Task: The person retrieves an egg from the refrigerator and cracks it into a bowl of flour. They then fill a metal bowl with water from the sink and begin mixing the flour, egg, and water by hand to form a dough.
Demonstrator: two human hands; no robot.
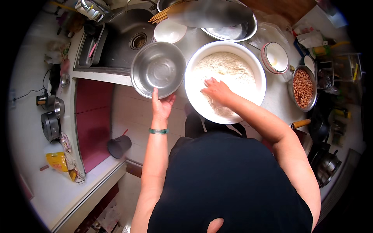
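My left hand [162, 106] holds the near rim of a stainless steel bowl [157, 68], thumb over the rim; the bowl looks empty apart from some wet-looking marks at its bottom. To its right stands a large white basin [260, 84] with a blue-edged rim, holding pale flour [224, 62]. My right hand [215, 88] is down in that flour, its fingertips bent and partly hidden, so whether it grips any flour does not show. A green bangle circles my left wrist.
A sink [122, 38] lies at the upper left, with a white bowl [170, 31] beside it. Chopsticks [161, 14] and a metal basin [250, 32] are at the back. Stacked bowls [275, 58] and a metal bowl of reddish nuts [303, 88] stand right. A wooden handle [301, 123] juts near my right arm.
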